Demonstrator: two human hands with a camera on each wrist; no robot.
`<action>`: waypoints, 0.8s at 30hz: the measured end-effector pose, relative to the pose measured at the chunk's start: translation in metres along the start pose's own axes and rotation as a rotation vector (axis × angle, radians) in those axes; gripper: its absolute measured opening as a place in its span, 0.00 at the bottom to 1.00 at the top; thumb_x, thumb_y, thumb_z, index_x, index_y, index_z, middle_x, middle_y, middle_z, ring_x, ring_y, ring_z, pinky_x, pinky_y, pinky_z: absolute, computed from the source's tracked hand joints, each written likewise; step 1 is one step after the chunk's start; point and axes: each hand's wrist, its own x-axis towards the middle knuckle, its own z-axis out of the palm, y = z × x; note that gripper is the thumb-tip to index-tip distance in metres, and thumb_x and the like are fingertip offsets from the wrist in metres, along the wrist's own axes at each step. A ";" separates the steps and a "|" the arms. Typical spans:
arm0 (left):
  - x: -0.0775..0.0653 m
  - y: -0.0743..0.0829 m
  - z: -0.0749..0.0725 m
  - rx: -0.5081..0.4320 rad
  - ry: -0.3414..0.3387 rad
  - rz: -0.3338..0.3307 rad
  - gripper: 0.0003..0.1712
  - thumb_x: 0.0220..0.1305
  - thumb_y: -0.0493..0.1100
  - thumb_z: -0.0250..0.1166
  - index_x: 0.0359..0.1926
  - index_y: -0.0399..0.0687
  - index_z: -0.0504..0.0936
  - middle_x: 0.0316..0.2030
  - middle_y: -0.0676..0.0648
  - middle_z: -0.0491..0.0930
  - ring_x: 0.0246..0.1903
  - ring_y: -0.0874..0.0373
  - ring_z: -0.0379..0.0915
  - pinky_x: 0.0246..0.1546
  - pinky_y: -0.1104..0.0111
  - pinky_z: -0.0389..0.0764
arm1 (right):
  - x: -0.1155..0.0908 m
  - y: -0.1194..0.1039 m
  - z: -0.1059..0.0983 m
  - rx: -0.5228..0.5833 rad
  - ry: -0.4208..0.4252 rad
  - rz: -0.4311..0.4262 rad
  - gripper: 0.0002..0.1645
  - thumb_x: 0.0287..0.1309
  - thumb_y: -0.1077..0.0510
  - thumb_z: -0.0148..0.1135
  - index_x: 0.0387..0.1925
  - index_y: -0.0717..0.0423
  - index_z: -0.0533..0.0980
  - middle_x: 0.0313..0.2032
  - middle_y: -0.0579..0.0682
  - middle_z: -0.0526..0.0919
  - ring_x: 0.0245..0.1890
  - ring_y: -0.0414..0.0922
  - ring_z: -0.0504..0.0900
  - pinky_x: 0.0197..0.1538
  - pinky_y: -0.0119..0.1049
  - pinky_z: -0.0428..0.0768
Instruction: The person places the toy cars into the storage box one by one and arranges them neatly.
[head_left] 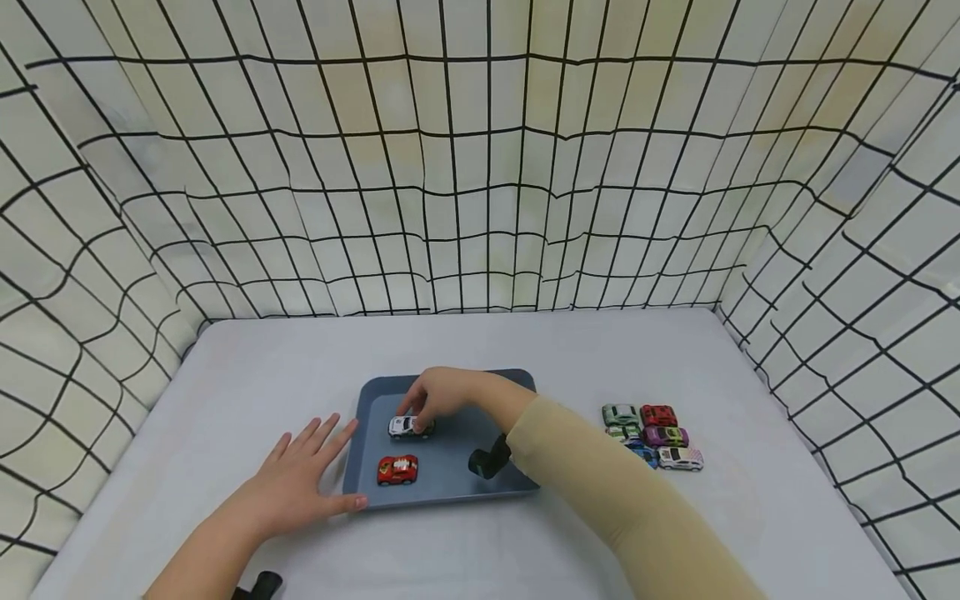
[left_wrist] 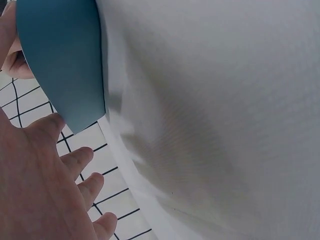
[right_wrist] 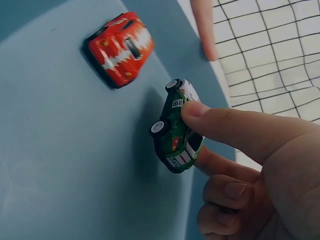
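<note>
My right hand [head_left: 448, 392] pinches a green-and-white toy car [right_wrist: 175, 132] between thumb and fingers, over the left half of a blue-grey tray [head_left: 457, 493]. The wheels on one side of that car face the camera in the right wrist view. A red toy car [head_left: 397, 469] with white markings rests on the tray, nearer me than the held one. With fingers spread, my left hand [head_left: 300, 479] lies beside the tray's left edge, its thumb at the near corner. In the left wrist view its fingertips [left_wrist: 82, 157] stretch past the tray wall [left_wrist: 65, 65].
Right of the tray stands a close group of several toy cars, among them a purple one [head_left: 666, 437], a white one [head_left: 680, 458] and a pale green one [head_left: 620, 414]. A black grid net [head_left: 487, 192] encloses the white table [head_left: 615, 350] at the back and both sides.
</note>
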 end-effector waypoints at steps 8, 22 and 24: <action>0.000 0.003 -0.001 -0.002 -0.002 0.006 0.66 0.44 0.82 0.63 0.76 0.50 0.58 0.73 0.34 0.55 0.72 0.30 0.47 0.65 0.30 0.47 | 0.008 -0.001 0.013 -0.006 -0.007 0.019 0.20 0.58 0.55 0.72 0.54 0.47 0.83 0.41 0.40 0.84 0.40 0.33 0.78 0.45 0.27 0.78; 0.001 0.002 -0.002 0.001 -0.008 -0.002 0.67 0.43 0.83 0.63 0.77 0.51 0.57 0.74 0.34 0.55 0.72 0.30 0.46 0.66 0.30 0.46 | 0.011 -0.005 0.014 -0.072 -0.014 -0.007 0.23 0.60 0.51 0.71 0.57 0.45 0.81 0.39 0.38 0.82 0.38 0.35 0.77 0.43 0.28 0.77; 0.001 0.002 -0.002 -0.002 -0.016 -0.007 0.67 0.43 0.83 0.63 0.77 0.51 0.57 0.74 0.34 0.54 0.72 0.30 0.45 0.66 0.30 0.46 | 0.009 -0.006 0.012 -0.063 -0.005 -0.017 0.24 0.59 0.50 0.71 0.57 0.43 0.81 0.39 0.38 0.81 0.39 0.36 0.77 0.43 0.29 0.77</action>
